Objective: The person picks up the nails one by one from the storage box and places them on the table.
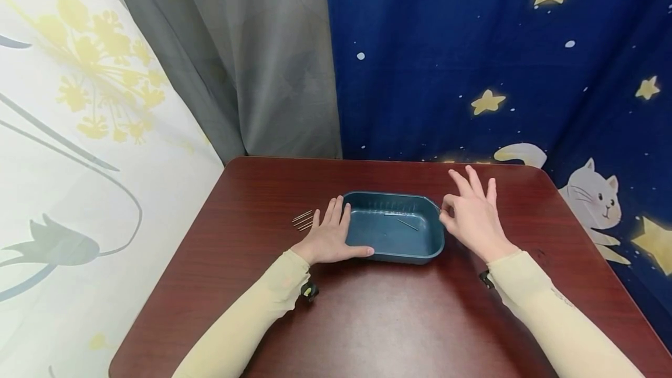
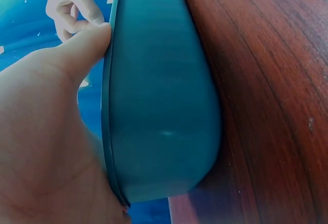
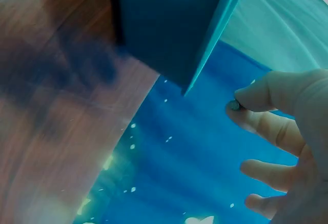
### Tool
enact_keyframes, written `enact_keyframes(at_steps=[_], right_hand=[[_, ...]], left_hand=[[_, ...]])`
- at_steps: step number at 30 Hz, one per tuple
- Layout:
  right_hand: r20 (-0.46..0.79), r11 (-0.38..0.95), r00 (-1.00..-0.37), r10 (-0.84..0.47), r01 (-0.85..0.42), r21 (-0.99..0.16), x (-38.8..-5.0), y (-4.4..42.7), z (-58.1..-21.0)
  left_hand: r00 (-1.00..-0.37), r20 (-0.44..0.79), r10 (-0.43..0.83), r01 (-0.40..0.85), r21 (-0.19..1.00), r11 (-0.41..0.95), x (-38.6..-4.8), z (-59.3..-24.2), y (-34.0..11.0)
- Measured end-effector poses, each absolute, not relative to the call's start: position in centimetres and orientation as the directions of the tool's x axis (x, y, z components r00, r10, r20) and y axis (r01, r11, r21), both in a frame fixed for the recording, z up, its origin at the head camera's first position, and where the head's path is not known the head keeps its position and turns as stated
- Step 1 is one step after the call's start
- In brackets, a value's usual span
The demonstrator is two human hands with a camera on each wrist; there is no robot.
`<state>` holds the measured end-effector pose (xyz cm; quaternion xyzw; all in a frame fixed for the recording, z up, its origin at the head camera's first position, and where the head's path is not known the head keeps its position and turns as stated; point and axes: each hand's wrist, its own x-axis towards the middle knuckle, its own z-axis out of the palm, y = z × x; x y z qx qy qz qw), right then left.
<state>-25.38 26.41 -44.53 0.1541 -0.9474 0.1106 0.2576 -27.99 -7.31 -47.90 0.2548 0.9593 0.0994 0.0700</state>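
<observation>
Tray [image 2: 159, 90] partial in wrist views

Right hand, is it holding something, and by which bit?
The right hand pinches a small greyish thing in its fingertips. Only a bit shows, so the held part can't be told.

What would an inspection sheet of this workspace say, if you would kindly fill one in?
Surface: reddish-brown wood-grain table, with a glossy reflection.
Job's things: blue-green tray on the table, a thin rod lying in it; several loose rods left of the tray.
Clutter: nothing seen.
Left hand: fingers straight, resting on the tray's left end, thumb at the near rim.
Right hand: thumb and index finger pinch a small object beside the tray's right end; its kind is unclear.
Cables: nothing seen.
Surroundings: plant-print white cloth, grey curtain, star-print blue curtain.
</observation>
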Motion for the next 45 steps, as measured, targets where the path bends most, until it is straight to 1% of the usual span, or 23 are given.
enact_keyframes(at_steps=[8,16,21,34,45], right_hand=[[0.478,0.948,-0.864,-0.157,-0.268,-0.173,-24.8,28.4,-45.6],[0.424,0.955,-0.894,-0.146,-0.238,-0.174,-24.1,30.0,-48.2],[0.382,0.961,-0.913,-0.14,-0.219,-0.171,-23.6,30.3,-49.5],[0.342,0.967,-0.929,-0.142,-0.204,-0.155,-23.6,30.9,-50.9],[0.334,0.967,-0.932,-0.143,-0.203,-0.154,-23.3,30.8,-50.9]], left_hand=[[-0.863,-0.077,0.499,0.474,0.217,0.853,-28.1,-48.0,-7.2],[-0.865,-0.068,0.498,0.467,0.256,0.846,-27.9,-48.2,-7.3],[-0.866,-0.054,0.497,0.471,0.25,0.846,-27.8,-48.3,-7.4],[-0.866,-0.039,0.498,0.471,0.27,0.84,-27.8,-48.4,-7.4],[-0.863,-0.038,0.503,0.473,0.288,0.833,-27.8,-48.4,-7.5]])
